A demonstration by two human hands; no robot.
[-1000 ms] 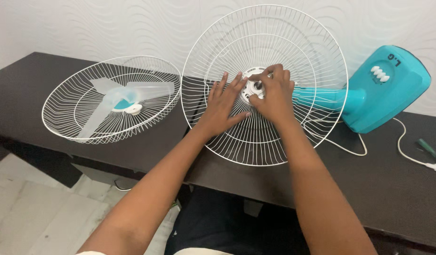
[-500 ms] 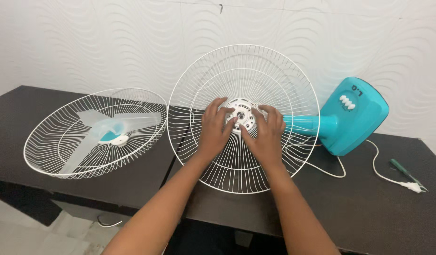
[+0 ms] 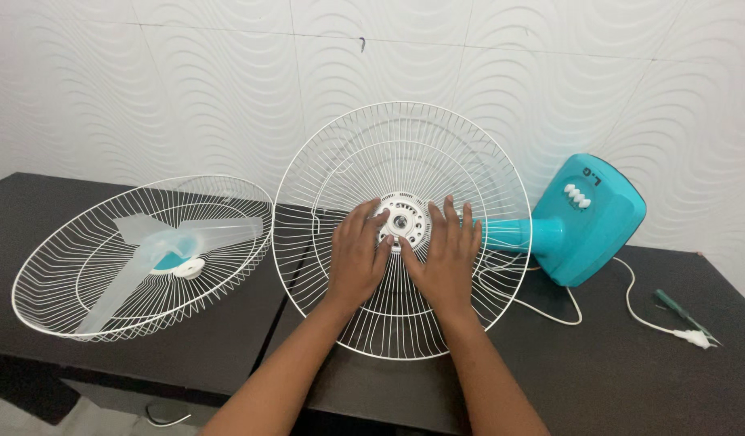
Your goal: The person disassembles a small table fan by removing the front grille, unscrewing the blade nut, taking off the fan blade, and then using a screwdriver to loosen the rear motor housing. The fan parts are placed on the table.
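On table [image 3: 631,371], hands flat, fan guard [image 3: 340,161]

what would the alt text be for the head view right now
Two bare hands, left hand and right hand, press flat on a white wire fan guard around its hub, mounted on a teal fan lying on a dark table. Another guard holding clear blades lies left.

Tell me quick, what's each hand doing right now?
Left hand: open, flat on the fan guard, left of the hub.
Right hand: open, flat on the guard, right of the hub.
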